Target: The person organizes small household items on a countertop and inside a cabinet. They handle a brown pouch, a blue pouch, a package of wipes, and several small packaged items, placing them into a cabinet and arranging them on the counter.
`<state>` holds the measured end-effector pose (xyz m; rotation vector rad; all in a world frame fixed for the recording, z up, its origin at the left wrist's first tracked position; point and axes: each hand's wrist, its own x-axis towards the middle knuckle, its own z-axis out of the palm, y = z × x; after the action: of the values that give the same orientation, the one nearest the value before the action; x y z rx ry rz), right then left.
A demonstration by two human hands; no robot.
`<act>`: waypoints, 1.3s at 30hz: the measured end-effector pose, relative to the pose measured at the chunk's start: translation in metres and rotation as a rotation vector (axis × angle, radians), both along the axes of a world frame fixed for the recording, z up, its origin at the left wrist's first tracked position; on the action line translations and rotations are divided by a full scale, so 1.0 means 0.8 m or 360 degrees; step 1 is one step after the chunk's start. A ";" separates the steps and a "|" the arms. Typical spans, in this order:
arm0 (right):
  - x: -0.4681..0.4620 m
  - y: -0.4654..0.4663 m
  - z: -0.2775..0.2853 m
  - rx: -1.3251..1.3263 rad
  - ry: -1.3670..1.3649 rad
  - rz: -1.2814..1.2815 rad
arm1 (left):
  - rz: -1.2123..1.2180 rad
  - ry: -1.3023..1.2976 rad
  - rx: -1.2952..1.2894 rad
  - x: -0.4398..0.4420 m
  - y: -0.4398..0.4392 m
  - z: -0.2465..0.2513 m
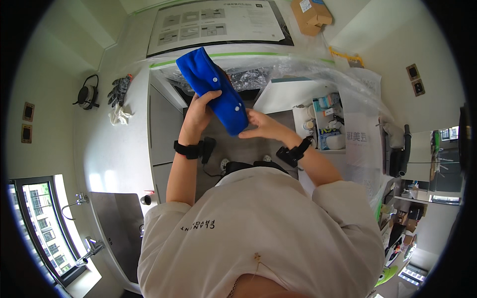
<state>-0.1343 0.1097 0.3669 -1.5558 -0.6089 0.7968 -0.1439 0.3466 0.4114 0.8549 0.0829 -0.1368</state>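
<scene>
A folded blue cloth item (226, 101) with white snap buttons is held up at a slant before me. My left hand (202, 108) grips its left edge, the thumb lying across the front. At the lower right end is my right hand (265, 126), its thumb spread from its fingers. The right fingertips meet the cloth's edge; whether they touch it cannot be told. Something dark shows along the far edge of the cloth, mostly hidden. Below my hands lies the grey floor (246, 143).
An open drawer (337, 151) at right holds bottles and packets. Its neighbouring white cabinet panel (287, 95) juts out. Plastic film (305, 63) drapes the counter edge. The left counter (119, 152) bears gloves (120, 91) and a round dark device (86, 97); a sink (119, 227) lies nearer.
</scene>
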 end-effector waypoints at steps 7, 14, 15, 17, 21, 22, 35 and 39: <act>-0.046 -0.051 0.040 -0.0036 0.0427 -0.0442 | 0.0157 0.0271 0.0449 0.011 -0.034 -0.065; 0.000 -0.097 0.000 0.1105 0.1653 -0.0534 | -0.0241 0.0357 0.0505 -0.036 -0.135 -0.156; -0.001 -0.104 -0.017 0.1105 0.1667 -0.0720 | -0.0354 0.0367 0.0478 -0.041 -0.148 -0.166; 0.002 -0.130 -0.055 0.0117 0.1034 -0.0778 | -0.0502 0.0487 0.0474 -0.048 -0.177 -0.189; -0.019 -0.182 -0.152 -0.0697 0.0114 -0.1063 | -0.0817 0.0780 0.0505 -0.055 -0.232 -0.250; -0.020 -0.189 -0.180 -0.0803 0.0212 -0.1105 | -0.0877 0.0838 0.0500 -0.057 -0.246 -0.271; -0.029 -0.307 -0.421 0.0442 0.1558 -0.1936 | -0.1193 0.0670 0.0474 -0.001 -0.381 -0.528; -0.023 -0.319 -0.417 0.0483 0.1704 -0.1916 | -0.1109 0.0998 0.0330 0.035 -0.379 -0.542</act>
<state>-0.1530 -0.1457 0.0335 -0.7557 0.9007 0.4203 -0.1161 0.0435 -0.0221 0.9942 0.3898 -1.0654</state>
